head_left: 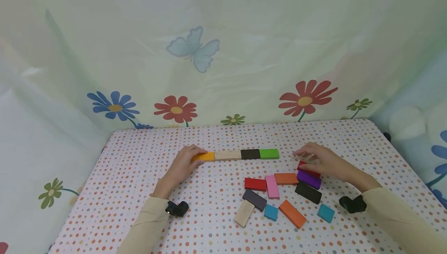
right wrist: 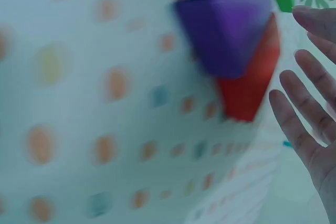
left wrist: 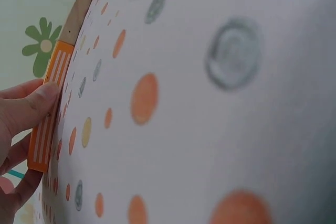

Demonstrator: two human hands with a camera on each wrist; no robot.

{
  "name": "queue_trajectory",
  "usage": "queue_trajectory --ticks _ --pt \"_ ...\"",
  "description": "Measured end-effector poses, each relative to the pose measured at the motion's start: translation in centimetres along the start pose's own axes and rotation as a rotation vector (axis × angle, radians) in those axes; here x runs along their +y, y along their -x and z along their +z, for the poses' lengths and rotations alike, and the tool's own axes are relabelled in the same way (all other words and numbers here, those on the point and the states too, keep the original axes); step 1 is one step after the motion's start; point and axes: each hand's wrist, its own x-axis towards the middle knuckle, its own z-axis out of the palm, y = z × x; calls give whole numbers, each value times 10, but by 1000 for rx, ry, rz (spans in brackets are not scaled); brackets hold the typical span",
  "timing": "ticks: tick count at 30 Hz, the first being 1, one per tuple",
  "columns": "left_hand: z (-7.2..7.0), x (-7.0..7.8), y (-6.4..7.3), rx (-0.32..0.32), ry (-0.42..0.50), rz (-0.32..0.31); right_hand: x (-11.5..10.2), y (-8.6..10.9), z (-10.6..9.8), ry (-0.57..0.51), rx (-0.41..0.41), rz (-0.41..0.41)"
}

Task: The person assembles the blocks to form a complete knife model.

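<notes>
Left hand point(head_left: 183, 165) pinches a yellow-orange block point(head_left: 206, 156) on the tabletop point(head_left: 139, 161); right hand point(head_left: 324, 161), fingers loosely spread, is over a red block point(right wrist: 249, 87), contact unclear on my feed. Toward 3 o'clock, I see its row continue: wooden block point(head_left: 227, 156), black block point(head_left: 250, 154), green block point(head_left: 269, 154).

Soft light, purple block point(right wrist: 231, 24) blurred in right wrist view

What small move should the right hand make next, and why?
I'd probably close the right hand on the red block touching the purple block: its open fingers are right by that block, while the left hand pinches the yellow-orange block at the wooden block's end.
</notes>
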Motion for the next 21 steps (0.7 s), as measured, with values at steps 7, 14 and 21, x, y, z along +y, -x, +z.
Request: queue_trajectory --ticks 7,14,21 --pt "0 2 -1 0 -5 2 11 18 3 21 20 -9" --pt "0 3 1 8 -3 -10 17 22 4 83 26 26" --pt "0 2 1 11 -2 -15 17 21 4 129 32 39"
